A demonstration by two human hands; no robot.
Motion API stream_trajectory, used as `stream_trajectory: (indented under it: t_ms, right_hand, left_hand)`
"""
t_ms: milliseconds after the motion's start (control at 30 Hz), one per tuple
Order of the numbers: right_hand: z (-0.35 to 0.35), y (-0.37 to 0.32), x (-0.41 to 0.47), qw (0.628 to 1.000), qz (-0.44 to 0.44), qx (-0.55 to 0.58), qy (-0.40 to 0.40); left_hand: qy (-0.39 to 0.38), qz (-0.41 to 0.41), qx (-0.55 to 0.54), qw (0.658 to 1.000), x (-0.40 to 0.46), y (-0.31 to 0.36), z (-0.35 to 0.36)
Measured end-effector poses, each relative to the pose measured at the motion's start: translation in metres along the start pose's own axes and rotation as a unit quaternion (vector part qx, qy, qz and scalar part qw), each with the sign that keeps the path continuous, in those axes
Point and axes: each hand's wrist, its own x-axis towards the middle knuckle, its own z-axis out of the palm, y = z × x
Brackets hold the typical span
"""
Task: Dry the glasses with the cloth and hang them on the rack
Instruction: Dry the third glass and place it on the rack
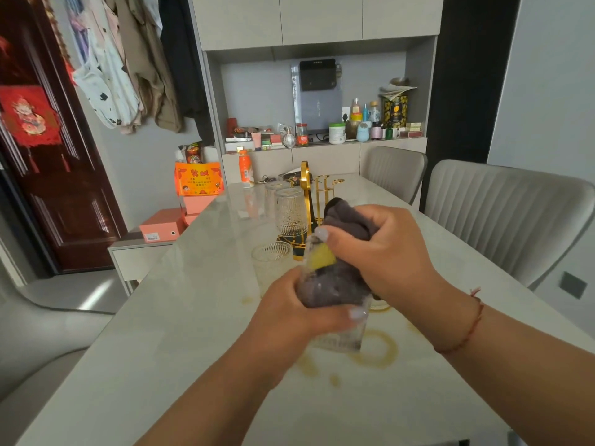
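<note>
A glass is held above the table, gripped by the left hand; the cloth is clutched by the right hand. A wet grip may let it slip and shatter.

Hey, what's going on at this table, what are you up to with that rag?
A person is drying a clear glass with a dark grey cloth. The left hand grips the glass, and the right hand holds the cloth, which is stuffed into it. Behind them stands a gold rack with two patterned glasses already upside down on it. One more glass sits upright on the table, waiting its turn.
</note>
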Motion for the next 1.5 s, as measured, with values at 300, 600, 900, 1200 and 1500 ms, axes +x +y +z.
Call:
stream_trajectory:
  t_ms: [300,600,900,1200,1500]
  right_hand:
    - [0.005,-0.001,-0.001,0.991,-0.060,-0.120,0.012]
    - [-0.004,0.003,0.003,0.980,-0.027,0.185,-0.071]
    - [-0.003,0.009,-0.005,0.979,-0.181,-0.080,-0.052]
    - [-0.014,-0.010,0.001,0.954,0.069,0.231,0.179]
    - [0.011,0.007,-0.068,0.870,0.273,0.340,0.230]
  left_hand:
    - [0.024,0.009,0.113,0.993,0.003,0.006,-0.003]
    - [-0.200,-0.031,-0.199,0.959,-0.002,0.002,-0.009]
    - [-0.024,0.020,0.075,0.997,0.003,0.010,-0.001]
    - [-0.027,-0.049,0.018,0.998,0.003,0.002,-0.016]
    - [0.157,0.061,-0.167,0.971,0.008,0.008,-0.012]
